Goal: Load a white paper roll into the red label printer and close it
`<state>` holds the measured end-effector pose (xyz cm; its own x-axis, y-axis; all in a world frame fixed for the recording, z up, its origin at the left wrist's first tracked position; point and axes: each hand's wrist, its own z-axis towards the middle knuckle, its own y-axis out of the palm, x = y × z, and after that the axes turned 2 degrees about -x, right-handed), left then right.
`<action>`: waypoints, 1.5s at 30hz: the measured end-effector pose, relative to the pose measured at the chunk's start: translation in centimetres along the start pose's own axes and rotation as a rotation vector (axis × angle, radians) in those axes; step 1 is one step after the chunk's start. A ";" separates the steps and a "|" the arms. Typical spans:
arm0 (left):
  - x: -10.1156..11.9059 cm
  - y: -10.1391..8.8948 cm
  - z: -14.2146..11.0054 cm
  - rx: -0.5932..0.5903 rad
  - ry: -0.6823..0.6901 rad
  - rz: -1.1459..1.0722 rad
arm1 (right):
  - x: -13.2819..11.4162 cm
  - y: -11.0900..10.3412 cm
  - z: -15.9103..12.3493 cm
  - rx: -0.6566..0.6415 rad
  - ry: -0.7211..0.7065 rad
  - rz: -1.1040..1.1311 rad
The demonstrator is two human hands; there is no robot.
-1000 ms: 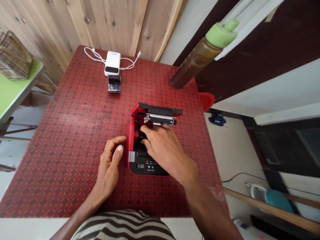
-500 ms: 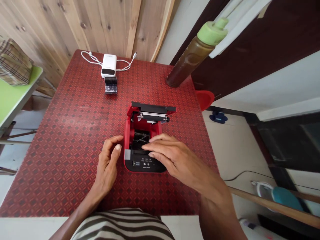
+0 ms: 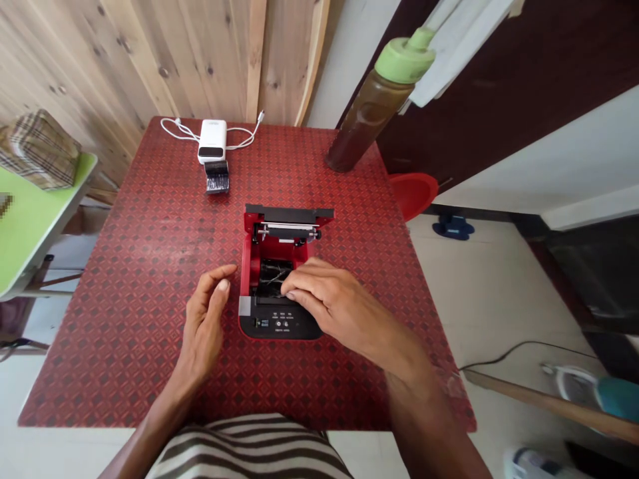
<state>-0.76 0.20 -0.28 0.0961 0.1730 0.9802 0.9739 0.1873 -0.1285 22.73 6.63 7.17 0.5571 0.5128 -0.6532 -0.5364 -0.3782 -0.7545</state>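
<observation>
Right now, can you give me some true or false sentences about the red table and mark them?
1. The red and black machine's lid is open. True.
2. The left hand is holding the bottle. False: it is empty, beside the machine.
3. The white box has a white cable near it. True.
4. The bottle's cap is blue. False: it is light green.
5. The right hand is at the machine. True.

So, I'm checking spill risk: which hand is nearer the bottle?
The right hand, over the red machine, nearside of the bottle; the left hand is farther, left of the machine.
</observation>
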 end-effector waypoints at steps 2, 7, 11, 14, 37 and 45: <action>0.5 -0.1 0.8 0.012 0.033 -0.005 | -0.2 0.3 -0.5 0.116 -0.010 -0.022; 3.1 0.6 5.0 0.027 0.242 -0.067 | -0.6 0.9 -2.4 0.348 -0.087 -0.067; 5.3 2.1 8.2 -0.056 0.332 -0.066 | -1.0 1.8 -3.8 0.432 -0.084 -0.125; 6.0 2.8 8.7 -0.081 0.365 -0.066 | -1.5 2.8 -4.5 0.476 -0.076 -0.173; 2.1 1.0 2.4 -0.275 -0.037 -0.216 | -2.0 3.7 -5.1 0.527 -0.021 -0.320; 2.0 1.0 2.4 -0.279 0.003 -0.202 | -2.0 4.0 -4.8 0.503 0.006 -0.342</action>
<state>-0.09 3.01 1.17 -0.1038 0.1570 0.9821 0.9920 -0.0543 0.1136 22.52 0.33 5.13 0.7532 0.5364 -0.3807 -0.5596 0.2183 -0.7995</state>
